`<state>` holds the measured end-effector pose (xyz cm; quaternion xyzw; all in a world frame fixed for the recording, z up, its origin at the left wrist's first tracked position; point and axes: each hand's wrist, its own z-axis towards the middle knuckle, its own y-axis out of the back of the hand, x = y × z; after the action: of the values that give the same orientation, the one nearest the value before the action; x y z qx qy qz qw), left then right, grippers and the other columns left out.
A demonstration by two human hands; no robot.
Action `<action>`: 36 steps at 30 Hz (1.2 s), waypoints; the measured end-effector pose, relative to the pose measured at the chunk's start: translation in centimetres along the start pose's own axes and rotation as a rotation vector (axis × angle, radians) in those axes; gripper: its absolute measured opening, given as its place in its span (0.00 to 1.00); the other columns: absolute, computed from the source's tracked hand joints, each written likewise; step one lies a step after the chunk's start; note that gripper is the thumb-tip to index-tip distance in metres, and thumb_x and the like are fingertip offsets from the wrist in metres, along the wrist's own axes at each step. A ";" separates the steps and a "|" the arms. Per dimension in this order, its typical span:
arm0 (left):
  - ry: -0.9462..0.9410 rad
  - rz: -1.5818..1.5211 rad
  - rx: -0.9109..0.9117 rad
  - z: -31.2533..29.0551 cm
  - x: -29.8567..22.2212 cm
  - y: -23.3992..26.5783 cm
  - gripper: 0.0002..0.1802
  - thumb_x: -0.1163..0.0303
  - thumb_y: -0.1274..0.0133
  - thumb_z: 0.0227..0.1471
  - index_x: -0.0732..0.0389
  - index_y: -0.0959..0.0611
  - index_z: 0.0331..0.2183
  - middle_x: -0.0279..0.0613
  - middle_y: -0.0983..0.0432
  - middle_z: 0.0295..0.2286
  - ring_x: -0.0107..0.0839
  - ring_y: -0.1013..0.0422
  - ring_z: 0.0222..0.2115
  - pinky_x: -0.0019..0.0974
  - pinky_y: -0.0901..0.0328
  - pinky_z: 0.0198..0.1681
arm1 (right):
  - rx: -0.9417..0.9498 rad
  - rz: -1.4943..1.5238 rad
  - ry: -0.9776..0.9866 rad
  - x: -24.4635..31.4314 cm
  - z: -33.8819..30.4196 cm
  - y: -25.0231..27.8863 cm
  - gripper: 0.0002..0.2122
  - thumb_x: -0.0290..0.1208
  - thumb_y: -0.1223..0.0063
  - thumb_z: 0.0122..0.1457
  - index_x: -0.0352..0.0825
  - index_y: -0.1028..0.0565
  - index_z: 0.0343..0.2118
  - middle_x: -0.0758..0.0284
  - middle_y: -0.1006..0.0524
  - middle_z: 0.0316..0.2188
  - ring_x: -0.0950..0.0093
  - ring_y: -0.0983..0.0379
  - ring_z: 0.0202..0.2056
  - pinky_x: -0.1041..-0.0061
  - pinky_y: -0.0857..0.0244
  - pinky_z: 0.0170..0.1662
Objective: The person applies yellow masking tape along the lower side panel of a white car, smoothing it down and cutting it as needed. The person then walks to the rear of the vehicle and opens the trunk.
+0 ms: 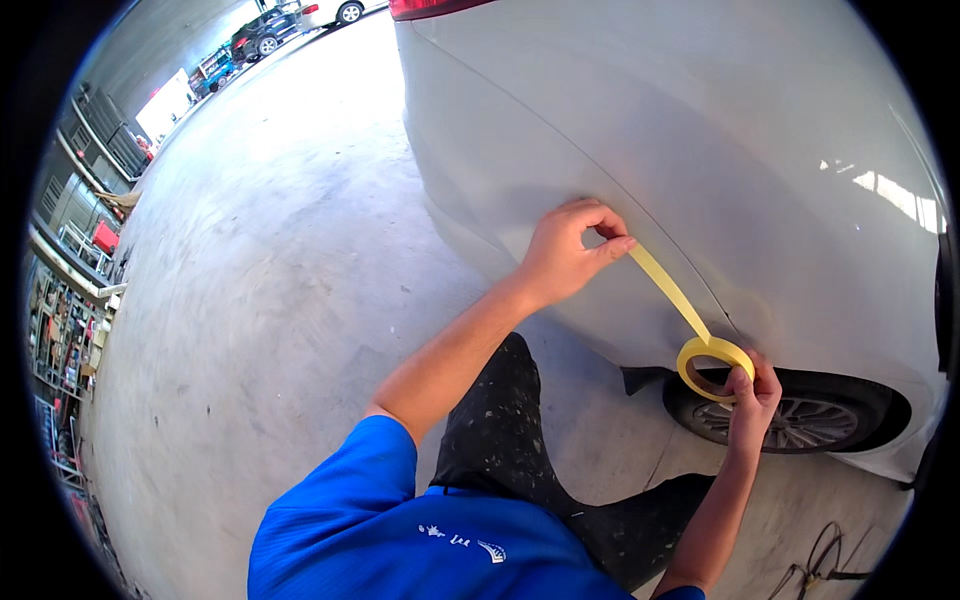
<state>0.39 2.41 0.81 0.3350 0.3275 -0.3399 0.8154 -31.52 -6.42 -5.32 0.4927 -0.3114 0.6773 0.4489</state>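
My left hand [578,250] pinches the free end of a strip of yellow masking tape between thumb and forefinger, close to the car's side. From there the strip slants down to the right, to the roll of yellow masking tape [686,357]. Around the right rim of that roll, my right hand [756,392] has its fingers closed, just above the wheel. Behind both hands is the pale silver car body [560,130], with a thin panel seam [668,229] running beside the stretched strip. Whether the strip touches the paint I cannot tell.
Below my right hand is the car's wheel [815,422], and a dark mud flap [645,379] hangs ahead of it. A thin black cable [825,560] lies on the concrete floor [270,300] at lower right. Cluttered shelves [62,335] line the far left; other cars [265,35] stand at the back.
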 end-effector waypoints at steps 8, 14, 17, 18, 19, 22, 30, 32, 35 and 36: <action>0.021 -0.023 -0.001 0.0 0.4 -0.4 0.09 0.67 0.38 0.49 0.63 0.19 0.29 0.35 0.24 0.27 0.26 0.29 0.32 0.31 0.35 0.40 | 0.015 -0.016 -0.052 0.1 0.0 -0.2 0.19 0.37 0.37 0.54 0.28 0.26 0.41 0.76 0.31 0.23 0.87 0.40 0.22 0.87 0.48 0.26; 0.023 -0.023 -0.005 -0.1 0.6 -0.4 0.10 0.67 0.38 0.49 0.63 0.19 0.29 0.34 0.24 0.27 0.25 0.29 0.32 0.31 0.35 0.39 | 0.018 -0.031 -0.042 -0.2 0.0 -0.1 0.18 0.36 0.38 0.54 0.27 0.26 0.42 0.76 0.30 0.24 0.87 0.39 0.23 0.87 0.48 0.26; 0.028 -0.026 -0.010 -0.1 0.7 -0.5 0.10 0.67 0.38 0.49 0.63 0.19 0.29 0.34 0.24 0.27 0.25 0.29 0.32 0.31 0.35 0.39 | 0.034 -0.018 -0.046 -0.4 0.1 -0.1 0.18 0.36 0.38 0.55 0.27 0.26 0.42 0.76 0.30 0.24 0.87 0.40 0.23 0.87 0.48 0.26; 0.028 -0.031 -0.010 -0.1 0.8 -0.5 0.10 0.67 0.38 0.49 0.63 0.19 0.29 0.34 0.25 0.27 0.25 0.29 0.32 0.31 0.35 0.39 | 0.028 -0.024 -0.043 -0.5 0.0 -0.1 0.18 0.35 0.38 0.55 0.27 0.26 0.42 0.76 0.30 0.24 0.87 0.40 0.23 0.87 0.48 0.27; 0.033 -0.027 -0.013 -0.2 0.8 -0.5 0.10 0.67 0.38 0.49 0.63 0.19 0.28 0.34 0.24 0.27 0.25 0.29 0.31 0.30 0.35 0.39 | 0.021 -0.029 -0.039 -0.6 0.0 -0.1 0.18 0.35 0.38 0.55 0.27 0.26 0.42 0.76 0.31 0.24 0.87 0.40 0.23 0.87 0.47 0.27; 0.039 -0.023 -0.023 -0.3 0.8 -0.4 0.09 0.68 0.38 0.49 0.63 0.19 0.28 0.34 0.24 0.27 0.25 0.29 0.31 0.30 0.35 0.39 | 0.010 -0.044 -0.035 -0.7 0.0 -0.3 0.17 0.35 0.38 0.55 0.27 0.26 0.42 0.76 0.31 0.24 0.88 0.40 0.23 0.87 0.47 0.27; -0.013 -0.071 -0.075 -0.2 2.0 -1.2 0.08 0.71 0.38 0.47 0.64 0.19 0.28 0.32 0.24 0.26 0.22 0.30 0.30 0.29 0.35 0.39 | -0.019 -0.098 -0.098 0.0 0.1 -0.4 0.14 0.28 0.40 0.52 0.28 0.24 0.41 0.74 0.27 0.30 0.85 0.35 0.30 0.85 0.40 0.34; -0.049 -0.045 -0.115 0.2 1.3 -1.4 0.09 0.70 0.37 0.47 0.64 0.18 0.28 0.32 0.24 0.26 0.22 0.31 0.29 0.29 0.35 0.38 | -0.032 -0.116 -0.064 0.8 0.2 -0.7 0.14 0.29 0.39 0.52 0.27 0.24 0.40 0.75 0.28 0.29 0.86 0.37 0.30 0.86 0.41 0.34; -0.073 0.006 -0.126 1.1 0.3 -2.1 0.10 0.67 0.37 0.48 0.64 0.17 0.28 0.31 0.23 0.24 0.21 0.31 0.28 0.27 0.36 0.36 | -0.113 -0.032 -0.030 0.6 0.3 -0.9 0.13 0.29 0.40 0.54 0.28 0.23 0.40 0.76 0.28 0.27 0.87 0.37 0.27 0.86 0.42 0.31; -0.074 0.017 -0.131 1.4 0.0 -2.2 0.10 0.67 0.36 0.48 0.63 0.17 0.28 0.31 0.23 0.24 0.21 0.31 0.27 0.27 0.36 0.35 | -0.140 0.022 -0.025 0.4 0.5 -0.9 0.13 0.29 0.40 0.54 0.28 0.23 0.41 0.76 0.28 0.27 0.87 0.37 0.26 0.86 0.42 0.30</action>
<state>-0.90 0.12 0.91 0.2710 0.3159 -0.3230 0.8499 -30.58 -6.37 -4.75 0.4651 -0.3692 0.6525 0.4707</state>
